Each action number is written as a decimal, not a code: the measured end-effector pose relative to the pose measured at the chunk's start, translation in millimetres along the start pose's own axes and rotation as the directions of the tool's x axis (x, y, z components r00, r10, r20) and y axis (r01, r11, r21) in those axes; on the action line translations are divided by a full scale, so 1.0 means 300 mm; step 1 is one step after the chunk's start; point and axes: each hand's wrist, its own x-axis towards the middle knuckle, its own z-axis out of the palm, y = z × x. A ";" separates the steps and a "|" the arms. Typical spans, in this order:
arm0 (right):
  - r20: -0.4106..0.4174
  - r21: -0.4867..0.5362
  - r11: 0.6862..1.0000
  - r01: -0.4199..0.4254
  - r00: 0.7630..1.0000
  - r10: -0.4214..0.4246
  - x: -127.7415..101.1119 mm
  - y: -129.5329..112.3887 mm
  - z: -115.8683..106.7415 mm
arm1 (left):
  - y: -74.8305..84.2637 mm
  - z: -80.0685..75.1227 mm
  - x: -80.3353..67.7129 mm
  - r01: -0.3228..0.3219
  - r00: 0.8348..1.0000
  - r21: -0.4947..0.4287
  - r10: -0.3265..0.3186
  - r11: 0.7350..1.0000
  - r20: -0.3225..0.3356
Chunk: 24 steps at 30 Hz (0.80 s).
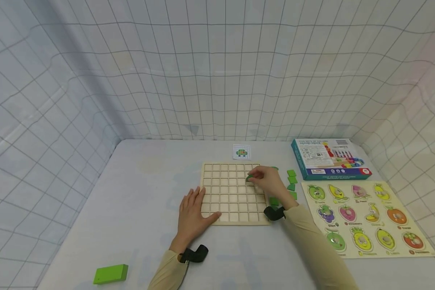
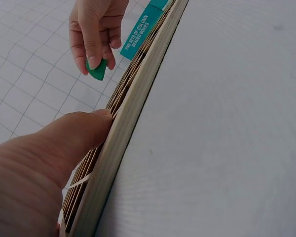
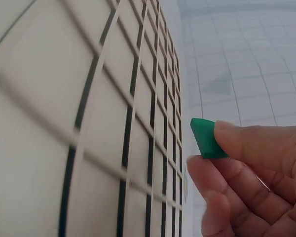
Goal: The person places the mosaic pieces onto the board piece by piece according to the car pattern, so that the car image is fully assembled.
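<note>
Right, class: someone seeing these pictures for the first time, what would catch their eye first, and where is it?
The wooden grid board in the middle of the table draws the eye, with the right hand pinching a small green piece over its upper right cells. The left hand rests flat on the board's lower left edge. To the right lies a bright fruit puzzle, with a teal box behind it.

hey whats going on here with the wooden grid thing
A person sits at a table with a wooden grid board. Their left hand rests flat on the board's near left edge, steadying it. Their right hand pinches a small green tile just above the cells near the board's far right. More green tiles lie beside the board, and every visible cell looks empty.
</note>
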 end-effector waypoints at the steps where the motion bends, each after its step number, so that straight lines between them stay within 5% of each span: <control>1: 0.006 0.007 1.000 -0.006 1.000 0.006 0.007 -0.008 0.010 | 0.000 0.000 0.000 -0.002 1.000 0.000 0.002 1.000 -0.001; 13: 0.064 0.044 0.998 -0.053 0.997 0.050 0.074 -0.055 0.147 | 0.000 0.000 0.002 -0.006 1.000 0.000 0.006 1.000 0.001; 24: 0.070 0.014 1.000 -0.001 0.998 0.000 0.103 -0.080 0.201 | -0.006 0.004 0.003 -0.020 0.999 0.004 0.021 1.000 -0.028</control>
